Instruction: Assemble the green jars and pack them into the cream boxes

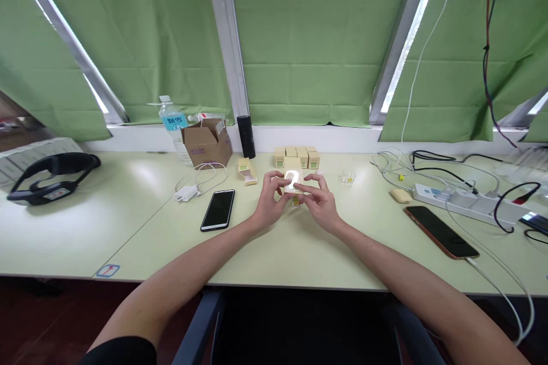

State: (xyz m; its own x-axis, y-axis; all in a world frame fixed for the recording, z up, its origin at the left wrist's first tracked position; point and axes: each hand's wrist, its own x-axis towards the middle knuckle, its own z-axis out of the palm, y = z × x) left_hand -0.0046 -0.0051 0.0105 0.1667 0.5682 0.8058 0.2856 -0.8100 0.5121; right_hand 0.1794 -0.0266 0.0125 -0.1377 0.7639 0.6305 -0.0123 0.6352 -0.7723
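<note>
Between both hands is a small cream cardboard box (293, 166), its near face shiny with glare. My left hand (269, 201) grips the box's left side with thumb and fingers. From the right, my right hand (320, 204) has fingers against the front and lower edge of the same box. Just below the box shows a small clear thing with yellow in it (296, 201), partly hidden by the fingers. Behind the hands, several similar small boxes (314, 158) stand in a group. Left of them lies another such box (247, 172), seemingly with an open flap.
A black phone (218, 210) and white charger (186, 193) lie left, before a brown carton (208, 145), water bottle (174, 125) and black cylinder (245, 137). Rightward are a small clear item (347, 177), another phone (440, 232), a power strip (466, 204) and cables. Headphones (53, 177) lie far left.
</note>
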